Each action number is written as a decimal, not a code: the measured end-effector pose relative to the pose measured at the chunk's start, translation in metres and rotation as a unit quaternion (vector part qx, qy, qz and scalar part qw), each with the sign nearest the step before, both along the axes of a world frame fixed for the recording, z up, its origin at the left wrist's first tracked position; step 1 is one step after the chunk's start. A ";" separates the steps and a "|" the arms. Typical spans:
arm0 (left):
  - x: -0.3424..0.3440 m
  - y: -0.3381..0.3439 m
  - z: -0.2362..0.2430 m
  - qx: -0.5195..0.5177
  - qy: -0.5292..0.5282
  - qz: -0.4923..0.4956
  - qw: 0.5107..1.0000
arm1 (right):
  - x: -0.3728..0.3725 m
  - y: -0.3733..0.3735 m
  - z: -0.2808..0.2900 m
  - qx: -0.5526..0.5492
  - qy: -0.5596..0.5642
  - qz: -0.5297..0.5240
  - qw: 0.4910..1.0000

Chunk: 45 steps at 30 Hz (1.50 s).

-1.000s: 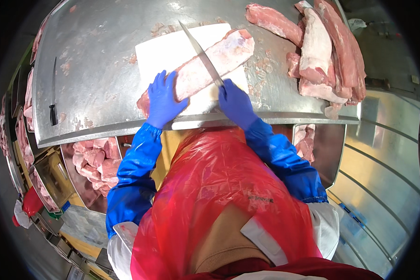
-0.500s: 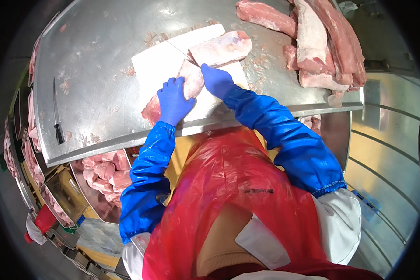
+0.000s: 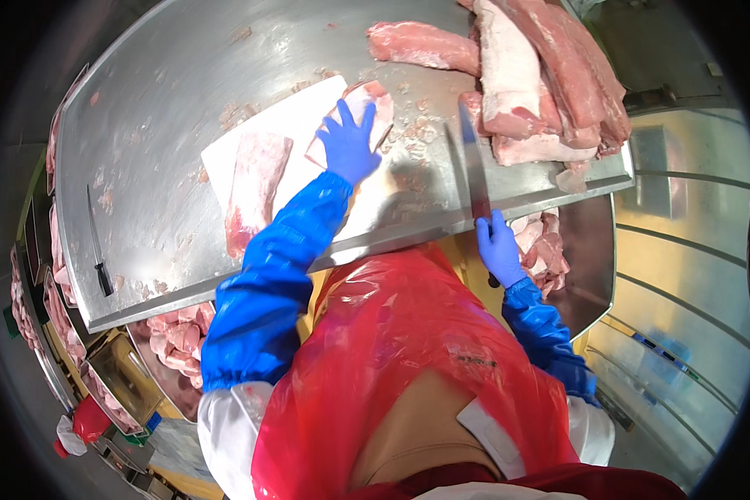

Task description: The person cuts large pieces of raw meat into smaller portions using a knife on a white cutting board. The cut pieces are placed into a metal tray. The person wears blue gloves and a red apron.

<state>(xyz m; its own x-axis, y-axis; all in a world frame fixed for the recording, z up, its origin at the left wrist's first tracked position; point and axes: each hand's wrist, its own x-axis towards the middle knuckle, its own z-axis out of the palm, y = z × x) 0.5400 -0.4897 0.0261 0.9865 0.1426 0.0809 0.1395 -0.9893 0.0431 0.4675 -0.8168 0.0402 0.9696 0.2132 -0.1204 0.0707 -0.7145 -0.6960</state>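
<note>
My left hand [image 3: 351,143], in a blue glove, lies with spread fingers on a piece of meat [image 3: 378,104] at the far right of the white cutting board [image 3: 298,104]. On the board's left side rests a second piece of meat [image 3: 258,179], apart from the first. Off to the right, past the table's front edge, my gloved right hand [image 3: 498,248] is closed round the handle of a long knife [image 3: 476,171]. Its blade points away from me, over the edge of the steel table.
Long slabs of meat [image 3: 508,75] are piled at the table's far right. A thin second knife [image 3: 97,242] lies at the left on the steel table [image 3: 158,167]. Tubs of cut meat [image 3: 177,340] stand below the front edge, left and right [image 3: 545,250].
The knife has left the meat and swung right with my right hand. My left hand has gone from the near piece to the far one. The two pieces now lie further apart.
</note>
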 end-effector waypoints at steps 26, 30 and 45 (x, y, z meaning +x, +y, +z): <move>-0.123 0.020 0.006 -0.409 0.072 0.156 0.896 | 0.112 0.061 -0.039 0.222 0.156 0.088 0.958; -0.135 0.009 -0.006 -0.447 0.034 0.210 0.869 | 0.164 0.161 -0.029 0.288 0.130 0.191 0.929; -0.161 0.101 0.030 -0.215 -0.176 0.139 0.951 | 0.138 0.201 -0.051 0.305 0.069 0.078 0.947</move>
